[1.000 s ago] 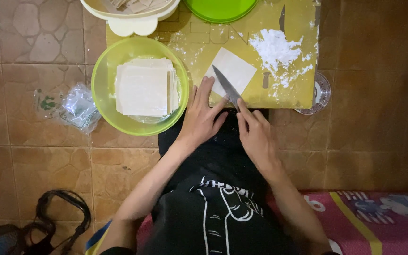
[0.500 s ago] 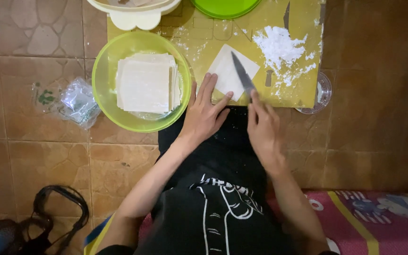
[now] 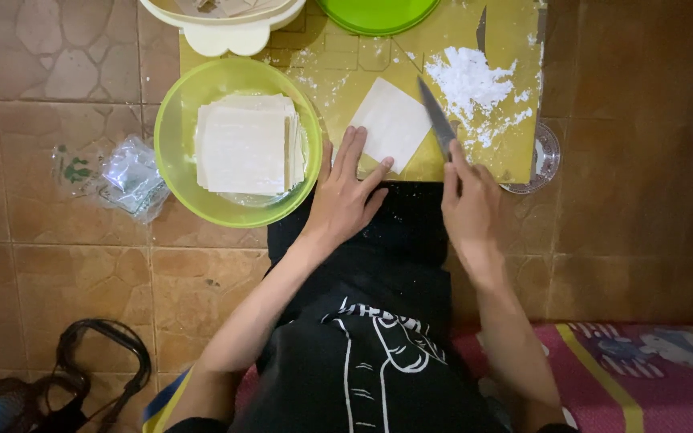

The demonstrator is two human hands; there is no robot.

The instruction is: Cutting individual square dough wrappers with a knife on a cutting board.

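- The left hand (image 3: 345,200) lies flat and open, fingertips pressing the near corner of a thin white square dough sheet (image 3: 392,122); it grips nothing.
- The right hand (image 3: 468,204) is closed around the handle of a dark-bladed kitchen knife (image 3: 437,124), whose blade lies along the sheet's right edge.
- The sheet rests on a yellow cutting board (image 3: 338,72) on the brown tiled floor (image 3: 66,240), beside a pile of white flour (image 3: 468,80).
- A stack of the same white sheets sits in a lime-green plastic bowl (image 3: 172,136) to the left.
- Judgement: a clean cut appears to call for the sheet held taut, fingertips kept well clear of the blade, and one steady straight stroke.
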